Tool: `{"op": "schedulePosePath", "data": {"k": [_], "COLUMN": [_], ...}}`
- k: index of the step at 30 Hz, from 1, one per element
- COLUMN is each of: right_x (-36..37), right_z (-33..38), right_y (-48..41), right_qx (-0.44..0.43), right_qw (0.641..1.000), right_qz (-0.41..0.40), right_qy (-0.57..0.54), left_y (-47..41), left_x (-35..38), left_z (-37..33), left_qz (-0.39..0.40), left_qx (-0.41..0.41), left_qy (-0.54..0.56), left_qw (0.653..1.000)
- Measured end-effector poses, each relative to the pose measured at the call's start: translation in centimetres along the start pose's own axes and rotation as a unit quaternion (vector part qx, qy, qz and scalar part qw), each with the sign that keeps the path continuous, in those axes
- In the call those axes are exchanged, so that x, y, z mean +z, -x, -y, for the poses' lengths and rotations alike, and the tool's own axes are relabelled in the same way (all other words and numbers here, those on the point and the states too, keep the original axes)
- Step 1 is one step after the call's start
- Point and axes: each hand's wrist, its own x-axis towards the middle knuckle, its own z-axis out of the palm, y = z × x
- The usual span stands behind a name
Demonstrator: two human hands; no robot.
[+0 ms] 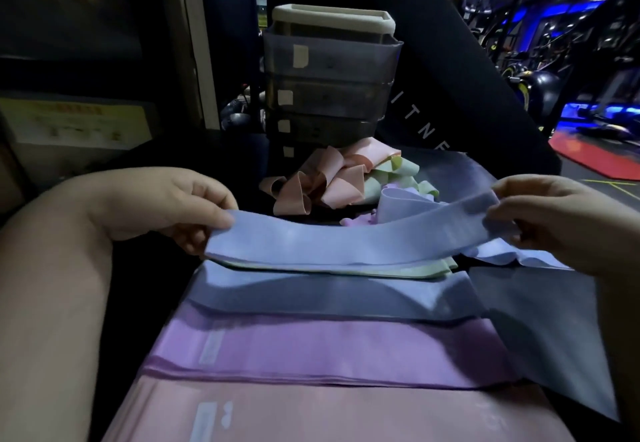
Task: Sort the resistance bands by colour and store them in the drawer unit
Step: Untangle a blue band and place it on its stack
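Note:
I hold a light blue resistance band [346,237] stretched flat between both hands. My left hand [166,206] pinches its left end and my right hand [554,219] pinches its right end. Under it lies a flat green band [398,270]. Nearer to me lie flat stacks: a darker blue band [329,292], purple bands [329,351] and pink bands [329,414]. Behind the held band sits a loose heap of pink bands [322,181], green bands [398,171] and purple bands [356,221]. The grey drawer unit [329,74] stands upright beyond the heap, its drawers closed.
A dark grey cloth [540,320] covers the surface to the right. A black slanted panel with white letters [436,129] rises behind the drawer unit. Gym machines under blue light [571,60] and a red floor mat [595,154] lie at far right.

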Motion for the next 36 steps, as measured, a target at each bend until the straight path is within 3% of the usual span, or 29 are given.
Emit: {"op": "schedulePosePath", "data": {"k": [5, 9, 16, 30, 36], "right_x": [0.4, 1.0, 1.5, 2.1, 2.4], "right_z": [0.4, 0.4, 0.0, -0.4, -0.3], "right_y": [0.6, 0.5, 0.2, 0.0, -0.2], "right_qx": [0.067, 0.093, 0.127, 0.144, 0.143], "right_qw": [0.991, 0.978, 0.948, 0.919, 0.912], "right_qz": [0.086, 0.113, 0.132, 0.154, 0.152], "right_qy": [0.074, 0.147, 0.259, 0.334, 0.352], "left_y": [0.1, 0.2, -0.6, -1.1, -1.1], "left_x": [-0.4, -0.1, 0.3, 0.8, 1.1], "left_z": [0.5, 0.4, 0.6, 0.5, 0.3], "left_qz": [0.027, 0.026, -0.015, -0.01, -0.049], "left_qx": [-0.061, -0.119, -0.15, -0.171, -0.136], "left_qy": [-0.063, -0.126, -0.206, -0.269, -0.348], "left_qw": [0.996, 0.984, 0.967, 0.948, 0.926]}}
